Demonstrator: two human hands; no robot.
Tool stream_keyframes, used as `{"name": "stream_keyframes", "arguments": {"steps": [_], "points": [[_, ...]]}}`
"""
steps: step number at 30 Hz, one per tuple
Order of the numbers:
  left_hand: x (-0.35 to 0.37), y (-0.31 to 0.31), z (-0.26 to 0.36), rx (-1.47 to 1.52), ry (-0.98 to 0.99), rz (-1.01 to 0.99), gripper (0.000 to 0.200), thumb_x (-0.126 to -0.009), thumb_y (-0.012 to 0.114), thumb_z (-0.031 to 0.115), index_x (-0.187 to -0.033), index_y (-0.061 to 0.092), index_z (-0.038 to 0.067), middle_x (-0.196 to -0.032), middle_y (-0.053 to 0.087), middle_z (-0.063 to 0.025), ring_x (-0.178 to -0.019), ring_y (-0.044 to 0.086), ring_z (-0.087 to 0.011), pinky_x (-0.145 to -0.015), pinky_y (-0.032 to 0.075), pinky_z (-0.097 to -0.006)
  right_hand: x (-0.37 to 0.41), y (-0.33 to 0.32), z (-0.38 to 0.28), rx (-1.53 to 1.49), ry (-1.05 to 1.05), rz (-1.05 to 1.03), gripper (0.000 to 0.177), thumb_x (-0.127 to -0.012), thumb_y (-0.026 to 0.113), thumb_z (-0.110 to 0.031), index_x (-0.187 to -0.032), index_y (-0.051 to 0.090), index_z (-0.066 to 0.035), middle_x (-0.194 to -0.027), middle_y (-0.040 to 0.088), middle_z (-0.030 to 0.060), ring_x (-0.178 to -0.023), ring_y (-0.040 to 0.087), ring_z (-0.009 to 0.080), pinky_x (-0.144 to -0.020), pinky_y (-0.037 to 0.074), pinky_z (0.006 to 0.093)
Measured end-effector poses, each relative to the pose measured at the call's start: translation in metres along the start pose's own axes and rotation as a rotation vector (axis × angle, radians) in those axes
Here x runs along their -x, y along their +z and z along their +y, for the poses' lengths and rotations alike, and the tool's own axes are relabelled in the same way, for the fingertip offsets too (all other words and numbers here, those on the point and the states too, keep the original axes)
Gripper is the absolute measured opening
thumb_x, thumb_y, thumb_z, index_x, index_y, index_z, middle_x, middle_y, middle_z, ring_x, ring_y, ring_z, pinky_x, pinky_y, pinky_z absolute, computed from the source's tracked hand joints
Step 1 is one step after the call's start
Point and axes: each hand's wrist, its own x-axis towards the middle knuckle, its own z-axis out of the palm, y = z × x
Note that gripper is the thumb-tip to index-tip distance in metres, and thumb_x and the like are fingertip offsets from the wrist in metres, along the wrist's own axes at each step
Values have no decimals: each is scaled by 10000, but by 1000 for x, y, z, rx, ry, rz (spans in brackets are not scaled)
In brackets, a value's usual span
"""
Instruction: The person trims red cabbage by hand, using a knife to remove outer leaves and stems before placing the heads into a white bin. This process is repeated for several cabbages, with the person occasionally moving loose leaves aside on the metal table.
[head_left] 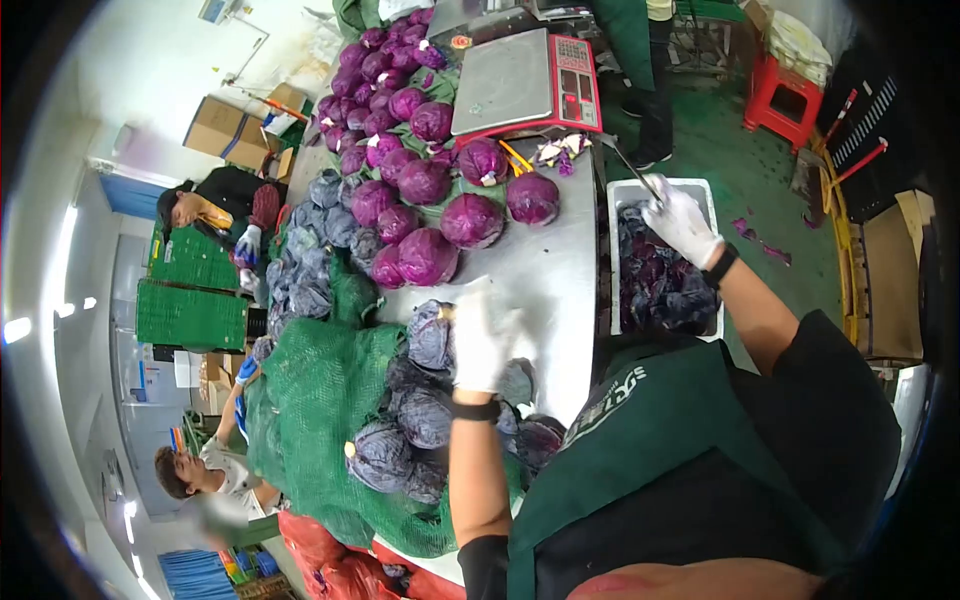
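My left hand [485,335], in a white glove, is over the steel table, right beside a dull purple cabbage [430,337] with a cut stem; motion smears its fingers. My right hand [683,222], also gloved, is closed around a knife [632,165] whose thin blade points up and left. It is above a white bin [714,200] holding dark cabbage leaves [662,285]. Several untrimmed cabbages [425,418] lie by my left wrist, partly on a green mesh sack [325,400]. Shiny trimmed cabbages [428,257] are piled farther up the table.
A red scale [505,85] stands on the steel table [560,270], with cabbage scraps [562,150] beside it. Two people [215,215] are across the table on the left; another person [650,90] stands beyond the scale. A red stool [785,100] and leaf scraps [762,243] are on the floor.
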Motion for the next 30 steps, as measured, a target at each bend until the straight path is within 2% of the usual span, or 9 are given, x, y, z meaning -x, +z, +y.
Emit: {"name": "stream_keyframes", "arguments": {"steps": [2,4,7,10,16,22,24,26,30], "points": [[-2,-46,-36,-80,-299,-80,632,-789,753,232,-1311,503,-20,-1249,551,-240,-1178,519,-397,-1025,408,-460,21,-2,29,66,-71,-27,305,-802,545,-20,-1107,560,-26,-830,619,251,-795,615,440,-686,489,493],[26,-41,-96,-145,-376,300,573,-815,743,270,-1255,558,-48,-1182,597,-250,-1126,563,-380,-1000,436,-438,42,-7,19,77,-13,-67,295,-753,491,37,-1031,590,25,-900,632,264,-885,615,452,-752,499,499],[43,-28,-158,-24,-616,143,687,-909,652,426,-1331,498,-93,-1334,533,-283,-1256,505,-399,-1078,388,-423,59,26,35,-53,82,-171,173,-976,469,-106,-939,621,-32,-863,654,211,-748,631,343,-667,505,413],[40,-12,-136,-269,-513,150,717,-924,581,491,-1317,494,-103,-1260,543,-334,-1201,513,-451,-1050,397,-465,61,40,-1,33,-108,-224,388,-781,539,-81,-1161,606,-49,-937,672,222,-901,656,399,-757,514,481],[36,-21,-25,-592,-334,66,581,-768,751,478,-1112,649,22,-1084,584,-219,-1045,551,-421,-861,495,-497,59,74,-39,41,-179,-384,369,-829,546,-129,-1192,602,-100,-849,651,205,-781,644,402,-675,486,500],[41,19,-40,42,-334,41,936,-695,881,326,-1407,379,-13,-1315,440,-253,-1207,485,-400,-1049,403,-448,72,92,-50,-11,-267,-521,340,-821,588,-176,-1151,602,-95,-809,640,189,-779,636,412,-670,476,505],[47,23,-26,41,-359,71,953,-699,878,311,-1416,352,-33,-1351,399,-285,-1269,431,-420,-1081,376,-454,68,93,-56,11,-194,-690,457,-835,625,-261,-1249,577,-73,-932,679,197,-883,659,397,-750,505,469],[55,24,-22,57,-351,60,987,-708,878,252,-1445,290,-37,-1408,350,-290,-1283,414,-398,-1083,369,-452,65,138,-41,-252,-310,-506,618,-840,652,-363,-1345,513,-34,-1144,665,207,-1056,645,362,-893,506,408],[68,36,-15,462,-427,235,1041,-707,863,53,-1493,181,40,-1433,327,-237,-1191,468,-273,-1007,432,-388,48,125,-90,-471,-145,-783,1029,-784,754,-511,-1514,247,8,-1478,438,205,-1274,534,296,-1054,424,331]]}}
